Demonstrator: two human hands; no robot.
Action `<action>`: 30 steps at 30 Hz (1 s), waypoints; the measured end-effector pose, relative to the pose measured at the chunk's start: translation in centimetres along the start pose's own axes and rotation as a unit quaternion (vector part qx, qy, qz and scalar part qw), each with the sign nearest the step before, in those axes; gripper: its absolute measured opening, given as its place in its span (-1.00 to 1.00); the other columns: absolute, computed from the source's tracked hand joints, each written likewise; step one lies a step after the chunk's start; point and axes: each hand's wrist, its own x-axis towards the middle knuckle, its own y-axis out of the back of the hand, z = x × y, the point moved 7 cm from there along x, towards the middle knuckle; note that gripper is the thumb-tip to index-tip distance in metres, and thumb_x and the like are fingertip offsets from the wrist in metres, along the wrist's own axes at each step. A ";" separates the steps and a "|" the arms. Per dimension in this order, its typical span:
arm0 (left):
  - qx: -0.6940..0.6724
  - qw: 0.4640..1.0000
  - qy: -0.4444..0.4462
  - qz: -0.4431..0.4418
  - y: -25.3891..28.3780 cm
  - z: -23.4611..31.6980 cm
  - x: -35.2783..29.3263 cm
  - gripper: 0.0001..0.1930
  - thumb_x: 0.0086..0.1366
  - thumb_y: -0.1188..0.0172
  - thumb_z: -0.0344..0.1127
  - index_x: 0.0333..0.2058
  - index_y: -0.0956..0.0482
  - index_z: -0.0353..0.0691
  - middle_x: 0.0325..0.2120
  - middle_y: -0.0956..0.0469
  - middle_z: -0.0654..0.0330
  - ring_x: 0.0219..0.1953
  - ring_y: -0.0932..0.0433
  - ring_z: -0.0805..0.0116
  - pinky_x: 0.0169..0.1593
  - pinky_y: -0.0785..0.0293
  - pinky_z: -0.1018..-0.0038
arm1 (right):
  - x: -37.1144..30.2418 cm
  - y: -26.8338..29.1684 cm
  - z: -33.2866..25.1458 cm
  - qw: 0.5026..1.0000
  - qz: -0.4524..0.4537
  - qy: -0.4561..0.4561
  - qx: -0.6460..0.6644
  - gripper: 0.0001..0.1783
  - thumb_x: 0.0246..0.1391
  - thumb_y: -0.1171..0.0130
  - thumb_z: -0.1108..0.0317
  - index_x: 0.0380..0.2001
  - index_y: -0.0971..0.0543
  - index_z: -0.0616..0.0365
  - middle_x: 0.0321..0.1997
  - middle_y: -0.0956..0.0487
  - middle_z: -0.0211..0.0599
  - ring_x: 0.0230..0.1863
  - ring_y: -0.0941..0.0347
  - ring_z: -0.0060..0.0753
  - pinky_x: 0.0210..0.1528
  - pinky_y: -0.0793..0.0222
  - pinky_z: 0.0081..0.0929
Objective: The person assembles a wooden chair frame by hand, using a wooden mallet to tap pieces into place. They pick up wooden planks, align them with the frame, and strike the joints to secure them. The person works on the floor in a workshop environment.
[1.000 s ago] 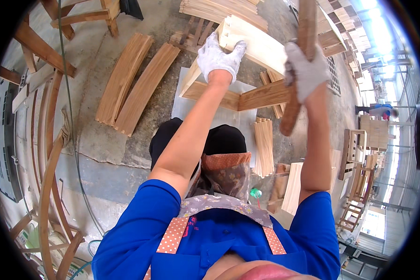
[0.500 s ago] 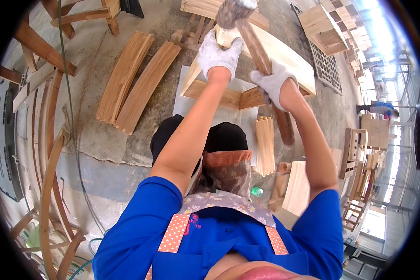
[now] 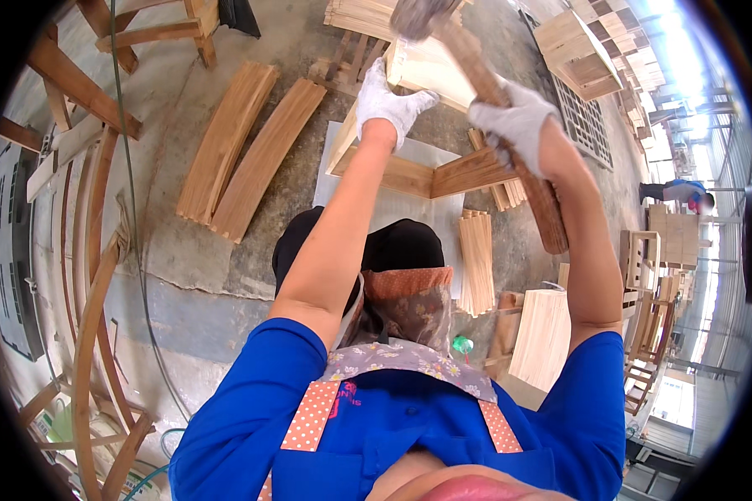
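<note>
Head view: one mallet [image 3: 470, 65], one open wooden frame [image 3: 430, 75], two gloved hands, two long plank stacks [image 3: 228, 142] left, one short wood bundle [image 3: 476, 263] near knees. Right hand [image 3: 520, 129]: fingers wrapped round mallet handle, head beyond fingers, overlapping frame's far side in view. Left hand [image 3: 388, 104] at frame's left corner, thumb spread from fingers; cannot tell whether pinching. Frame partly over white sheet [image 3: 327, 184]; bare floor [image 3: 322, 108] between frame and plank stacks.
</note>
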 end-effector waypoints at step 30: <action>0.378 0.923 0.040 -0.051 2.7 2.5 -0.9 -0.59 0.20 -0.08 -0.07 0.00 -0.47 -0.04 -0.19 -0.60 0.02 -0.09 -0.56 0.03 -0.02 -0.45 0.22 | -3.7 5.3 -4.4 0.970 0.148 0.129 0.141 -0.31 0.03 -0.25 0.06 0.06 -0.36 0.39 -0.57 -0.41 -0.42 -0.64 -0.32 -0.65 -0.66 -0.22 -0.63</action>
